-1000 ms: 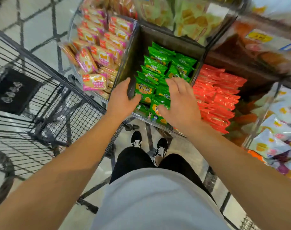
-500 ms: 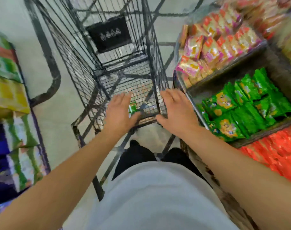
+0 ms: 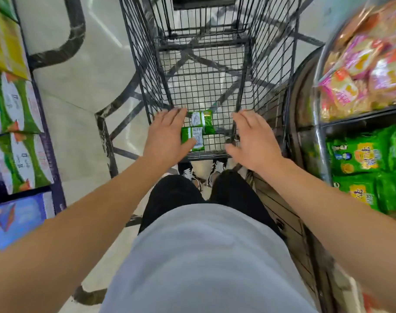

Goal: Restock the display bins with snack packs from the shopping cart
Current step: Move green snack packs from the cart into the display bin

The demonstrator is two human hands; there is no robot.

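Observation:
A black wire shopping cart (image 3: 206, 71) stands straight ahead of me. Two green snack packs (image 3: 198, 129) lie back side up on its mesh floor near the front edge. My left hand (image 3: 167, 136) hovers over the cart with straight fingers, its thumb over the nearer pack, holding nothing. My right hand (image 3: 251, 141) is spread open above the cart's right front corner, empty. At the right, the display bin of green snack packs (image 3: 364, 168) holds several packs.
A bin of pink and orange snack packs (image 3: 362, 71) sits above the green one at the right. Shelves with green, yellow and blue packages (image 3: 14, 123) line the left. Pale tiled floor lies between the left shelves and the cart. My feet stand just behind the cart.
I have turned from the green bin to face the cart. Both hands left the bin empty and now reach down over the two green packs in the cart.

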